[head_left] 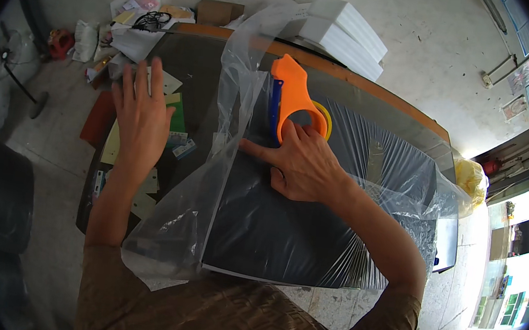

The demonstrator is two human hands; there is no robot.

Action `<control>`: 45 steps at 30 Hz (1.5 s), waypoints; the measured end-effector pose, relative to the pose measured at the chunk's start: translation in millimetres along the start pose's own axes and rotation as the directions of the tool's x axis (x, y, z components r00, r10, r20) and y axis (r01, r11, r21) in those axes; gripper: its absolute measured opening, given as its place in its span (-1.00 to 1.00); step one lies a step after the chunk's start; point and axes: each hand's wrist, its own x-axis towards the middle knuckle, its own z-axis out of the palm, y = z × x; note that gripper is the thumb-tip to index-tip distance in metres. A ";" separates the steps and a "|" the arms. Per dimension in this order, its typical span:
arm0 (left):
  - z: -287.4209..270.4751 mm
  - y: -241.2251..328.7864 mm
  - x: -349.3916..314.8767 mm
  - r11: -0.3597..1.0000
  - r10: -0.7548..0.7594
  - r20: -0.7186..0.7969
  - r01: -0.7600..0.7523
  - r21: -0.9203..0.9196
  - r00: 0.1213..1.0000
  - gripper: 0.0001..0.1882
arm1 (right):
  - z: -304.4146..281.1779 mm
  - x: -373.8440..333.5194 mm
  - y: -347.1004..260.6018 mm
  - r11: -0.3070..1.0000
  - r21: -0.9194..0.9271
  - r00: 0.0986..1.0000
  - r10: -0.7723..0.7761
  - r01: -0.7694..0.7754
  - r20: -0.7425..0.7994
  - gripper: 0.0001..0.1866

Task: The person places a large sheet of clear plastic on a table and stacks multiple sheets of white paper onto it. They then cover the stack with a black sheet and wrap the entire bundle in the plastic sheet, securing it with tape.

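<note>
A large dark flat panel point(263, 230) lies on the table, covered with clear plastic film point(168, 235) that is bunched and loose along its left side. Wrinkles run through the film on the right part. My right hand point(310, 167) rests over the panel, some fingers hooked in the ring of an orange tape dispenser point(294, 90). Its extended finger touches the film by the panel's left edge. The dispenser has a blue side and a yellow roll edge. My left hand point(143, 112) is raised over the table's left part, fingers spread, holding nothing.
Papers, cards and a green sheet point(174, 112) lie on the dark table point(202, 57) under and beside my left hand. White foam blocks point(344, 34) stand beyond the far edge, near a cardboard box point(219, 13). A yellow plastic bag point(470, 182) sits at the right end.
</note>
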 end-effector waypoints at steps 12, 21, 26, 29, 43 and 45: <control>29.9 38.6 75.4 0.786 0.362 -0.138 -0.382 -0.486 0.922 -0.35 | 11.7 -1.6 11.5 0.980 -0.012 0.966 -0.200 0.201 -0.166 -0.44; 2.8 35.2 168.0 0.019 -0.006 0.708 0.708 -0.706 0.707 0.17 | 27.6 2.2 14.9 0.961 -0.006 0.926 -0.268 0.276 -0.265 -0.37; 18.2 62.2 192.8 0.503 0.131 0.681 0.544 -0.672 0.720 -0.14 | 20.1 0.9 13.9 0.964 -0.022 0.939 -0.264 0.266 -0.218 -0.35; 30.6 63.9 181.3 0.598 0.159 0.674 0.473 -0.647 0.721 -0.64 | 18.7 1.5 13.9 0.961 -0.030 0.937 -0.274 0.274 -0.216 -0.34; -10.7 -45.0 -9.7 0.555 -0.449 -0.356 -0.057 -0.830 0.819 -0.62 | 21.6 4.0 19.9 0.962 0.014 0.943 -0.265 0.273 -0.203 -0.38; -45.1 17.9 -37.8 0.516 0.088 -0.291 -0.293 -0.804 0.953 -0.52 | 22.4 2.5 20.9 0.958 -0.034 0.935 -0.286 0.285 -0.210 -0.45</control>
